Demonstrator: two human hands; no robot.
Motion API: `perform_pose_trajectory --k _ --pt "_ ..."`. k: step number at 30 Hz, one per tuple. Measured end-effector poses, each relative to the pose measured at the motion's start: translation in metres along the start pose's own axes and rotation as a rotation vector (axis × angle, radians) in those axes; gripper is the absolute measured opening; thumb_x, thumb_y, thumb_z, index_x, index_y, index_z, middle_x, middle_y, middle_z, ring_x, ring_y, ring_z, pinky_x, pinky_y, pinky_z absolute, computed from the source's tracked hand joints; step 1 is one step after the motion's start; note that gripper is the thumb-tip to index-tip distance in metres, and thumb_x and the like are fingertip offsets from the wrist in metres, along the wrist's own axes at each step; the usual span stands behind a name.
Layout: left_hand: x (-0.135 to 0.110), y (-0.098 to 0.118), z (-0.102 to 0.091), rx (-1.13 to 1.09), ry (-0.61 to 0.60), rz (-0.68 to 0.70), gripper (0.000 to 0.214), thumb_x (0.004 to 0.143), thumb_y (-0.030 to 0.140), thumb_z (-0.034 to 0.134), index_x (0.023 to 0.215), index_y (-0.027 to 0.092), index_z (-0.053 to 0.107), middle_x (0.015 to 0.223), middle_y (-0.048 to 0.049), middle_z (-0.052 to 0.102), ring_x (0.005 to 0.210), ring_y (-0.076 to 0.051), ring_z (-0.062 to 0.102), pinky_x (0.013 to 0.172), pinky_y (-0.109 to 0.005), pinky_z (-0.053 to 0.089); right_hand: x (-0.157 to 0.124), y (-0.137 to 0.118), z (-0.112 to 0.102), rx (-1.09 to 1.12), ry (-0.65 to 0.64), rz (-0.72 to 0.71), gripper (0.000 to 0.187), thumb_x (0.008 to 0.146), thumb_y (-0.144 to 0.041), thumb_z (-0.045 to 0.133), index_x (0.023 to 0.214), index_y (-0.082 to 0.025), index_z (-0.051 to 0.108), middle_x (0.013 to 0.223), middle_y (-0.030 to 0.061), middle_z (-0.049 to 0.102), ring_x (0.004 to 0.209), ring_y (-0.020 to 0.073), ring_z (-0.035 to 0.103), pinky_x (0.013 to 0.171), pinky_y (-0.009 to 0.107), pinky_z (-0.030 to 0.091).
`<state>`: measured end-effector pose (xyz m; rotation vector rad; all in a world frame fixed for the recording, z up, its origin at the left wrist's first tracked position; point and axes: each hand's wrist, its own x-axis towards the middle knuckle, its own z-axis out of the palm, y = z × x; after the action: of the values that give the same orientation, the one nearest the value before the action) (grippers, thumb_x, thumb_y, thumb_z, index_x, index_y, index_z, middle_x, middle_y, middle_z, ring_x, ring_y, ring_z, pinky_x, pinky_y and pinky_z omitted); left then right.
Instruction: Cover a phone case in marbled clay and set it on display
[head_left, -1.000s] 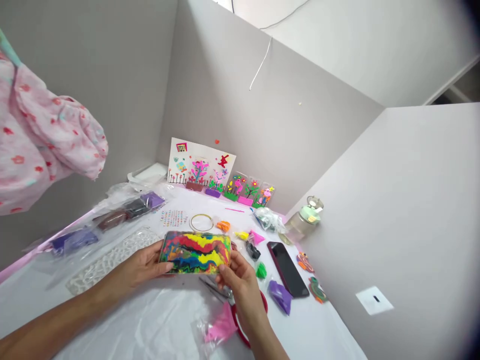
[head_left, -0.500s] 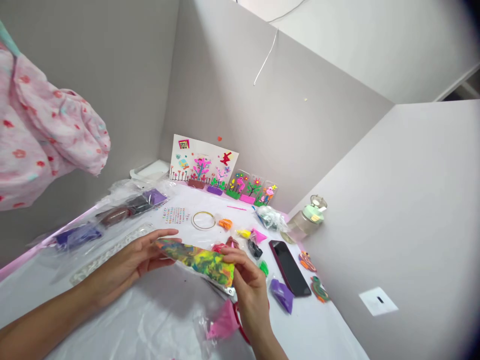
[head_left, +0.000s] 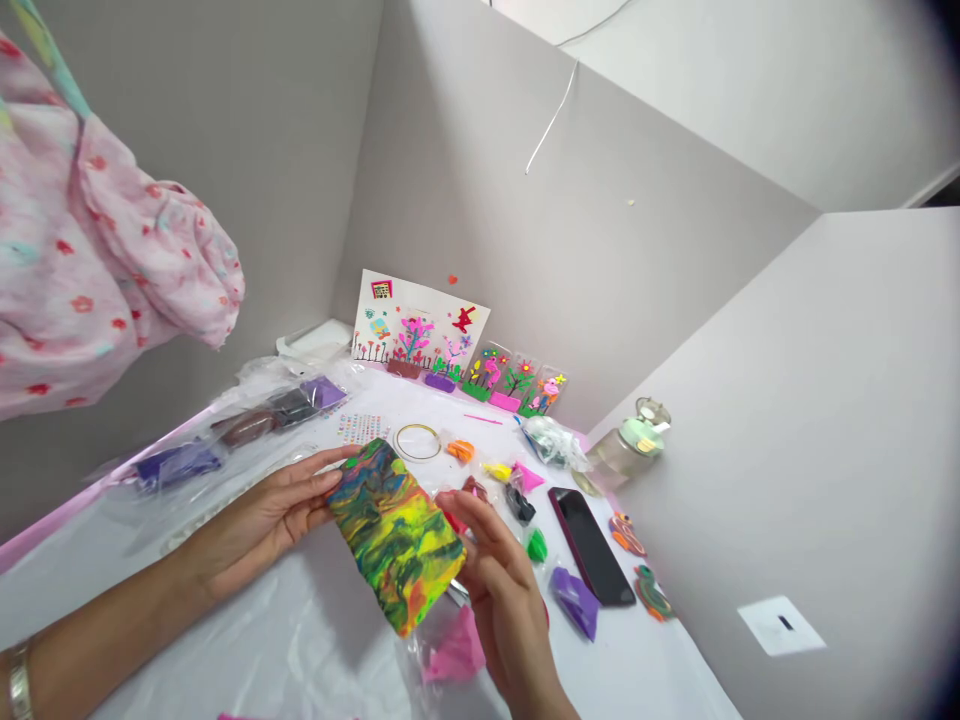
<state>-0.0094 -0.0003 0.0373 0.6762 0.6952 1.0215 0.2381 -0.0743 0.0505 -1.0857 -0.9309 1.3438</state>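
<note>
Marbled clay slab (head_left: 394, 535): had swung from a sagging, nearly level lie to a steep tilt, running from upper left to lower right, and it was held in the air above the table between both hands.

Left hand (head_left: 255, 525): moved up against the slab's upper left edge, fingers spread and nearly straight, a metal bangle (head_left: 19, 685) now showing at the wrist.

Right hand (head_left: 506, 600): turned edge-on at the slab's right side, fingers pressed together, with the pad contact partly hidden; I couldn't tell whether the thumb pinched.

Possible trouble: the soft slab had no support along its lower end, so its own weight could have bent or torn it. A slip from the light right-hand contact could have dropped it.

Below the slab: pink clay in a clear bag (head_left: 450, 650) lay on the white plastic sheet (head_left: 300, 620), with a red loop (head_left: 545, 615) just beside the right hand.

Nearby: green clay (head_left: 536, 545), purple clay (head_left: 576, 603) and a dark phone (head_left: 589, 545).

Farther back: a gold hoop (head_left: 417, 441), bagged clay bars (head_left: 292, 407), a glass bottle (head_left: 630, 450) and a floral clay picture card (head_left: 416, 320) against the wall.
</note>
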Motion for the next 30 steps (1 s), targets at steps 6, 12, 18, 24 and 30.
perform_pose_trajectory --k 6,12,18,24,30 --pt "-0.006 -0.005 0.004 0.092 -0.115 -0.098 0.056 0.092 0.027 0.075 0.145 0.022 0.059 0.124 -0.0107 0.077 0.11 -0.023 0.074 0.09 -0.025 0.06 0.002 0.007 0.002 0.0 -0.179 0.21 0.039 0.08 -0.05 0.08 0.105 -0.02 0.079 0.1 0.0093 0.08 0.089 0.0243 0.075 0.083 0.034 0.055" --pt "-0.011 -0.013 0.011 0.105 -0.274 -0.119 0.051 0.088 0.038 0.077 0.135 0.02 0.068 0.133 -0.0143 0.073 0.12 -0.031 0.069 0.101 -0.038 0.056 -0.004 0.015 0.013 0.047 -0.218 0.207 0.037 0.074 -0.045 0.088 0.097 -0.018 0.075 0.091 0.0054 0.079 0.08 0.0202 0.074 0.081 0.032 0.056" --pt "-0.016 -0.024 0.014 0.294 -0.304 -0.181 0.042 0.08 0.041 0.082 0.115 0.018 0.08 0.112 -0.0113 0.081 0.107 -0.034 0.074 0.104 -0.046 0.051 -0.01 0.017 0.024 -0.009 -0.184 0.143 0.033 0.076 -0.045 0.087 0.092 -0.02 0.074 0.092 0.005 0.079 0.079 0.0203 0.072 0.077 0.031 0.056" --pt "-0.015 -0.032 0.011 0.342 -0.32 -0.147 0.036 0.082 0.041 0.08 0.113 0.022 0.081 0.109 -0.0081 0.082 0.102 -0.032 0.075 0.099 -0.042 0.053 -0.013 0.018 0.029 -0.041 -0.199 0.186 0.039 0.075 -0.047 0.085 0.102 -0.019 0.077 0.095 0.0068 0.079 0.084 0.0251 0.074 0.08 0.037 0.057" --pt "-0.015 -0.038 0.011 0.332 -0.332 -0.165 0.037 0.081 0.04 0.082 0.114 0.024 0.081 0.114 -0.0064 0.081 0.107 -0.031 0.074 0.099 -0.039 0.053 -0.012 0.019 0.029 -0.02 -0.198 0.178 0.038 0.077 -0.046 0.085 0.105 -0.022 0.078 0.096 0.0055 0.079 0.089 0.0267 0.074 0.086 0.04 0.057"
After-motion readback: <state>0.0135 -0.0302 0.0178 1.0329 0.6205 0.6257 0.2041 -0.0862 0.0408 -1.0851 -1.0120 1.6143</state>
